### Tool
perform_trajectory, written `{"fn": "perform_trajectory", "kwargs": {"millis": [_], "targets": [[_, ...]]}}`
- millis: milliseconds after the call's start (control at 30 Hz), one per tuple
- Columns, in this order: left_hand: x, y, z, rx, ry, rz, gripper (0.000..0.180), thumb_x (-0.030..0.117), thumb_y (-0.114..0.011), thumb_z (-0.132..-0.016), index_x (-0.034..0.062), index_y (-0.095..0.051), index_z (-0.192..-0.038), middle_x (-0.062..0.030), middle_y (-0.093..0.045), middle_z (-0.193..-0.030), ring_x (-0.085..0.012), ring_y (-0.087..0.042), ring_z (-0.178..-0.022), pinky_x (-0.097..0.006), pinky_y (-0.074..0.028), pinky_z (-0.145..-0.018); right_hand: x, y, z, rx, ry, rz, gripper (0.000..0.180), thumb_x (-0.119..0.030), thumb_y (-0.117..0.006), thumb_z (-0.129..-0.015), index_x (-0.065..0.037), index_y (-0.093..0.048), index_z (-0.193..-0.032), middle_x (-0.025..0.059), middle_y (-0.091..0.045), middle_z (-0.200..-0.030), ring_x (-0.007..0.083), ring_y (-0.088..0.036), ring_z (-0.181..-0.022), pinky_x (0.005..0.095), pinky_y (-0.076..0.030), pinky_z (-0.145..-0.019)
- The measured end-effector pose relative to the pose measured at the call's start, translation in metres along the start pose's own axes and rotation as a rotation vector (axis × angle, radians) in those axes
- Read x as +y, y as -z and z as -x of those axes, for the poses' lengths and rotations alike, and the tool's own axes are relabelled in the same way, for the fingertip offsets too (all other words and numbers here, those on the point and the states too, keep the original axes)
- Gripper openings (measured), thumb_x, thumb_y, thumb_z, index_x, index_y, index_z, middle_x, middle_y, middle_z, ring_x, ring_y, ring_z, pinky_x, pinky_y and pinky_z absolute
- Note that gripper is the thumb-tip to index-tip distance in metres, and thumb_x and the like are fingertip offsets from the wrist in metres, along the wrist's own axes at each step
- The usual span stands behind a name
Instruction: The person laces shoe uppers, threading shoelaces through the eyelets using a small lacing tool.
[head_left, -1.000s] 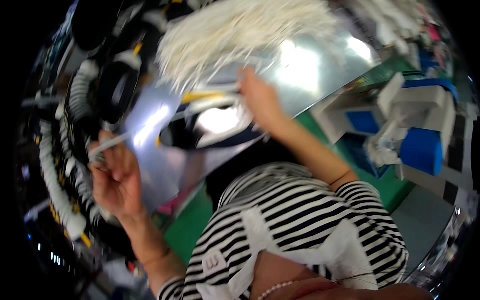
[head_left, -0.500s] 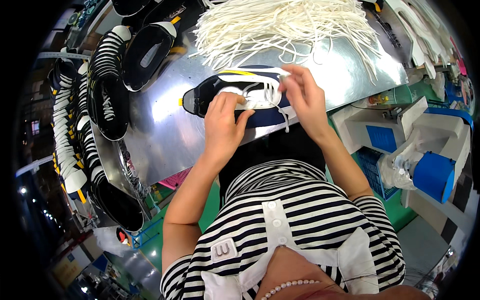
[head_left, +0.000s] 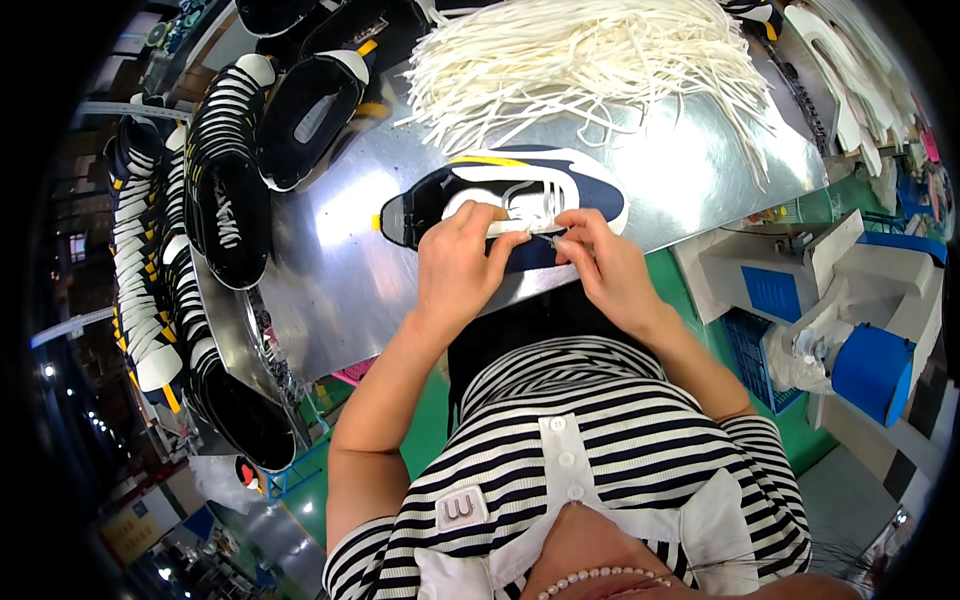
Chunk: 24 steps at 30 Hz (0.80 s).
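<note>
A navy and white shoe (head_left: 597, 182) with a yellow stripe lies on its sole on the metal table, heel to the left. White lace (head_left: 548, 190) crosses the front part of its opening. At the shoe's near side, my left hand (head_left: 462, 258) is closed, with fingers and thumb gripping the edge of the lace flap. Close beside it, my right hand (head_left: 608, 268) pinches a thin end of the lace at that same edge. The fingertips nearly meet and partly hide the eyelets there.
A large heap of white laces (head_left: 590, 65) covers the far side of the metal table (head_left: 340, 275). To the left stand a single dark shoe (head_left: 312, 120) and long rows of nested shoes (head_left: 230, 215). A grey machine with a blue cover (head_left: 872, 362) is at the right.
My right hand has come from the shoe's far side, near the toe, to its near edge beside my left hand. My left hand stays at the flap. The view has shifted slightly.
</note>
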<state>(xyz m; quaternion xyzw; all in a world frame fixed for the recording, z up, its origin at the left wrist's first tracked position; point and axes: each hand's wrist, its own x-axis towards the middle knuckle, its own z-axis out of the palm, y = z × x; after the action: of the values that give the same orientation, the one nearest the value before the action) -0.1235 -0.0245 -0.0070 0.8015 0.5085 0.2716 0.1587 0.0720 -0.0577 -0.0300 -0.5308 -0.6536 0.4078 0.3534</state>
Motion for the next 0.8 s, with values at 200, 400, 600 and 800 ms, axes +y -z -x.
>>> {"fn": "perform_trajectory", "kwargs": {"millis": [200, 400, 600, 800], "targets": [[0.001, 0.001, 0.004, -0.054, 0.038, 0.182, 0.025, 0.018, -0.076, -0.077, 0.0020, -0.062, -0.090, -0.0133, -0.064, -0.077, -0.0297, -0.063, -0.066, -0.035, -0.048, -0.060, 0.001, -0.005, -0.003, -0.011, -0.066, -0.098, 0.021, -0.010, -0.056, -0.092, -0.002, -0.046, -0.109, 0.0113, -0.065, -0.075, 0.0286, -0.065, -0.068, 0.0365, -0.049, -0.061], [0.000, -0.001, 0.012, -0.074, 0.059, 0.214, 0.025, 0.019, -0.075, -0.078, 0.0018, -0.061, -0.091, -0.0139, -0.064, -0.080, -0.0315, -0.063, -0.067, -0.037, -0.049, -0.058, -0.005, -0.032, -0.015, 0.066, -0.184, -0.227, 0.017, -0.015, -0.052, -0.094, -0.002, -0.044, -0.102, 0.0131, -0.065, -0.074, 0.0283, -0.064, -0.065, 0.0367, -0.048, -0.062], [-0.002, -0.003, 0.013, 0.048, -0.023, 0.055, 0.021, 0.016, -0.076, -0.078, 0.0024, -0.061, -0.085, -0.0121, -0.060, -0.075, -0.0304, -0.061, -0.064, -0.036, -0.046, -0.056, -0.013, 0.044, 0.001, -0.055, -0.190, 0.069, 0.015, -0.013, -0.063, -0.088, -0.004, -0.057, -0.099, 0.0114, -0.064, -0.077, 0.0208, -0.063, -0.064, 0.0313, -0.048, -0.056], [0.004, -0.027, -0.008, 0.118, -0.417, 0.018, 0.011, 0.008, -0.068, -0.079, 0.0039, -0.061, -0.087, -0.0134, -0.057, -0.073, -0.0312, -0.055, -0.062, -0.042, -0.043, -0.055, -0.027, 0.020, -0.062, -0.328, 0.067, 0.442, 0.017, -0.018, -0.061, -0.075, -0.008, -0.063, -0.088, 0.0182, -0.065, -0.079, 0.0344, -0.066, -0.076, 0.0434, -0.052, -0.064]]}}
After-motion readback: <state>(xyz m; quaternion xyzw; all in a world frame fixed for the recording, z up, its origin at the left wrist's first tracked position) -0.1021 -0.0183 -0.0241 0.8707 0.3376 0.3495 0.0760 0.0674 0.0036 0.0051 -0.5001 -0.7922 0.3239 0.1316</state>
